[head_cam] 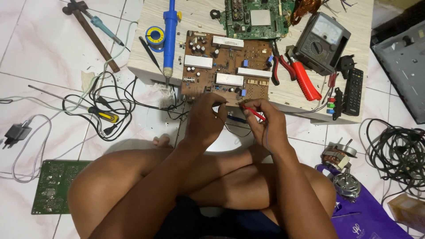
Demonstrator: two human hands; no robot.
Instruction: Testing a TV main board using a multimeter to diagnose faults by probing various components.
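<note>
A brown circuit board (226,66) lay flat on the low wooden table (283,95), its near edge at the table's front rim, just above the person's crossed legs. The right hand (267,121) pinched a red test probe (253,112) between its fingers, the tip pointing toward the board's near edge. The left hand (207,118) was curled with its fingertips together at that same edge; what it held, if anything, could not be made out. A dark lead (236,119) drooped between the two hands.

Beyond the brown board sat a green circuit board (256,17). To the left stood a blue desoldering pump (169,37) beside a spool of solder (155,37). To the right lay red-handled pliers (301,77), an analog multimeter (322,42) and a black remote control (353,90). On the tiled floor were a hammer (90,31), a yellow-handled screwdriver (104,115) among tangled cables, another green board (53,186) and a small motor (338,155).
</note>
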